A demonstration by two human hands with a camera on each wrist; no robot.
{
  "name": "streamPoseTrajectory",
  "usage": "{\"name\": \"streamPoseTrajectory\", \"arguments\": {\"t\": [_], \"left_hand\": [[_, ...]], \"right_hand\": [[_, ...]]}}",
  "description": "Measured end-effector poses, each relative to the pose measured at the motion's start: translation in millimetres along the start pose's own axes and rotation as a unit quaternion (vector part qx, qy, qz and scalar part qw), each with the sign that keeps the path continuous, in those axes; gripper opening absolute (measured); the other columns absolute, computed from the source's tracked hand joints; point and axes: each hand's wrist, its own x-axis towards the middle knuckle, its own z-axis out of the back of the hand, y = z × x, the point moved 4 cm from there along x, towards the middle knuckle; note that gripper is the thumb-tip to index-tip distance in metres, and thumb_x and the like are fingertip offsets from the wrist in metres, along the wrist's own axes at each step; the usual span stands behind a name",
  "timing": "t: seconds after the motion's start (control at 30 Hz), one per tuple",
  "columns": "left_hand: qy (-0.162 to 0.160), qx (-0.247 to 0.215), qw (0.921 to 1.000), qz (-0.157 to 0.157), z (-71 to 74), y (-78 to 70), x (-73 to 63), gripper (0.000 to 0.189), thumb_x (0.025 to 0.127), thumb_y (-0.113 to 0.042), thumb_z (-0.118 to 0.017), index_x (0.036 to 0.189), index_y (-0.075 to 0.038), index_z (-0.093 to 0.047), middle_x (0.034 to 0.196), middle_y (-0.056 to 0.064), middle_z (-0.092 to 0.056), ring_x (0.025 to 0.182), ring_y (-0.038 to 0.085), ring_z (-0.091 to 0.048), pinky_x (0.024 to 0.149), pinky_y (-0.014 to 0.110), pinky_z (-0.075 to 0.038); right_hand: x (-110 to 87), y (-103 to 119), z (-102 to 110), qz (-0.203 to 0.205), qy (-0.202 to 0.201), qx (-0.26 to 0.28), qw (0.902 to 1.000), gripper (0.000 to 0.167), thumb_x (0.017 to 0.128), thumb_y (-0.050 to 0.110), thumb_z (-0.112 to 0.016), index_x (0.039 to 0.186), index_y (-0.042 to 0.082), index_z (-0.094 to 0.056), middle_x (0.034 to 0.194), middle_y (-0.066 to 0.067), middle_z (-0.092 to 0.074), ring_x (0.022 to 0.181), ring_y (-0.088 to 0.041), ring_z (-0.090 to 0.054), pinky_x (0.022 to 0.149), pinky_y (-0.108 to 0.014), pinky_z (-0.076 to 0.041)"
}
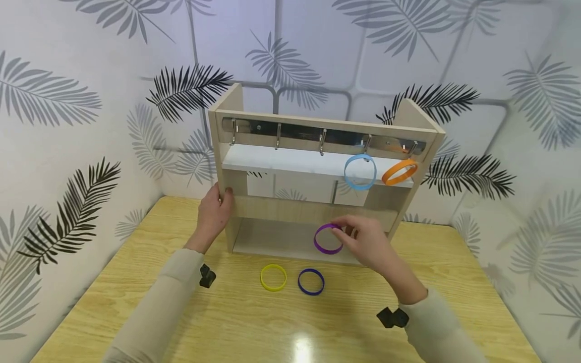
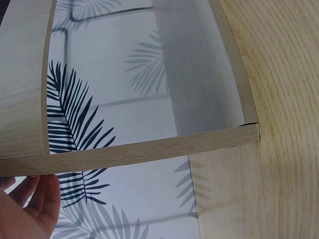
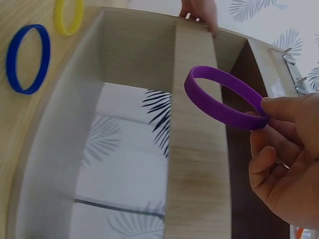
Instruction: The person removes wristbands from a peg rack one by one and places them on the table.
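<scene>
Between thumb and fingers, my right hand [image 1: 369, 244] pinches a purple wristband [image 3: 224, 112], held up in front of the lower part of a small wooden shelf [image 1: 313, 209]. My left hand [image 1: 214, 209] grips the shelf's left side panel [image 2: 149, 152], its fingers partly hidden behind the wood. Along the shelf's top runs a metal rail [image 1: 299, 132] with several hooks. A light blue wristband [image 1: 360, 188] hangs from one hook towards the right, and an orange wristband [image 1: 399, 173] from the rightmost hook.
On the table [image 1: 254, 327], in front of the shelf, lie a yellow wristband [image 1: 273, 290] and a dark blue wristband [image 1: 311, 293] side by side. Behind the shelf stands a wall [image 1: 113, 40] with a leaf pattern.
</scene>
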Motion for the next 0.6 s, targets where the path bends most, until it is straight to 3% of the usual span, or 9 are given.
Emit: {"name": "streamPoseTrajectory", "arguments": {"t": [0.33,0.6], "left_hand": [[0.001,0.0,1.0,-0.002,0.1,-2.3,0.6,0.046,0.1,-0.033,-0.035,0.123,0.004,-0.051,0.109,0.023,-0.059,0.09,0.037,-0.061,0.069,0.05,-0.051],[0.002,0.0,1.0,-0.002,-0.6,-0.3,0.0,0.045,0.1,-0.032,-0.036,0.122,0.004,-0.051,0.111,0.023,-0.059,0.092,0.037,-0.061,0.07,0.05,-0.051]], "right_hand": [[-23.7,-31,-22,-0.065,0.056,0.019,0.9962,0.011,0.089,0.013,-0.066,0.096,0.006,-0.07,0.075,0.004,-0.062,0.061,-0.01,-0.051,0.048,-0.025,-0.043],[-46.0,-61,-37,-0.087,0.082,0.027,0.9925,0.011,0.088,0.013,-0.067,0.096,0.006,-0.07,0.081,0.006,-0.065,0.07,-0.01,-0.054,0.054,-0.025,-0.044]]}}
